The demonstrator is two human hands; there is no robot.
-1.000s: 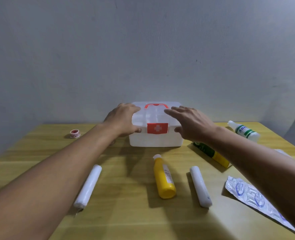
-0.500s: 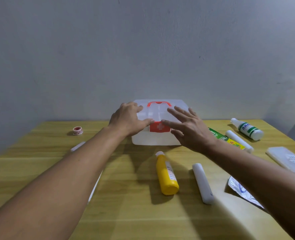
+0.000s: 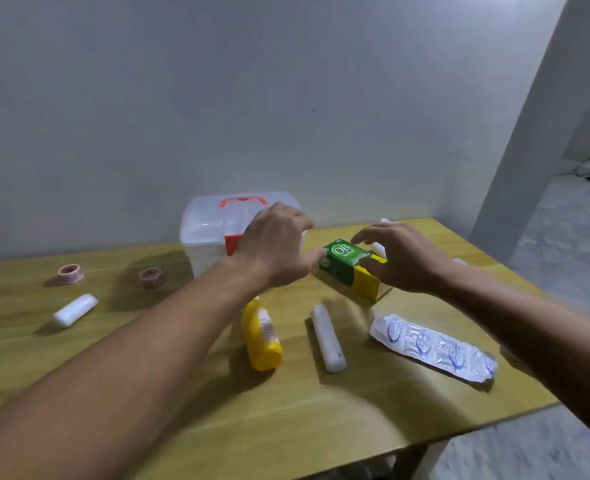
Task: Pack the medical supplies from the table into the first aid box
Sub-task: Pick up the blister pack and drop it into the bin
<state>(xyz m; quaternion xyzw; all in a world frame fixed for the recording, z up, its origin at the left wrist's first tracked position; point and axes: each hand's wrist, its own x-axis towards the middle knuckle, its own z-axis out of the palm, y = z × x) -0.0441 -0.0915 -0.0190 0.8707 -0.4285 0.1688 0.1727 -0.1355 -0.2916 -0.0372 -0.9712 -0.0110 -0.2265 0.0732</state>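
Green-and-yellow carton [image 3: 342, 269], white lettering, right hand [image 3: 407, 261] curled round it, left hand [image 3: 276, 247] blurred, grip unclear

Both hands [image 3: 276, 247] off box [image 3: 203, 237]; at carton [image 3: 345, 268]

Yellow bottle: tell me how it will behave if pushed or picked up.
The yellow bottle lies on its side on the table and looks round, so a sideways push would probably roll it. Its glossy plastic may be slightly slippery. It looks stiff, not floppy; its weight cannot be judged.
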